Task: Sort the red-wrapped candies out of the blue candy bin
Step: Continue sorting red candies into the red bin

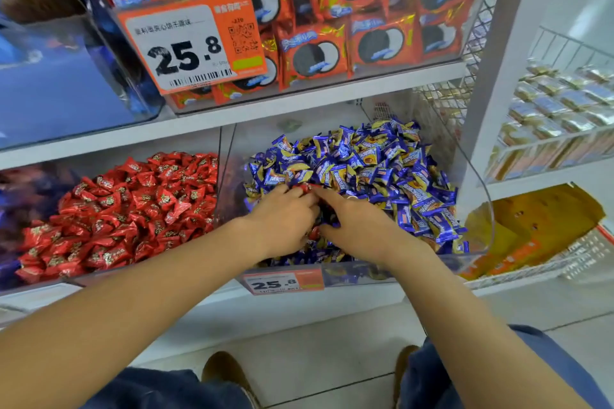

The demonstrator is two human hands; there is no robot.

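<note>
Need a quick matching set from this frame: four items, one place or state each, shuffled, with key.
Items
1. red candy
2. blue bin
3. red bin
4. big price tag

Places or states
A. lower shelf, left of the divider
B. on the upper bin of cookie packs
C. at the fingertips of the left hand and right hand
D. lower shelf, both hands inside it

Pairs: 1-C, 2-D, 3-A, 4-B
</note>
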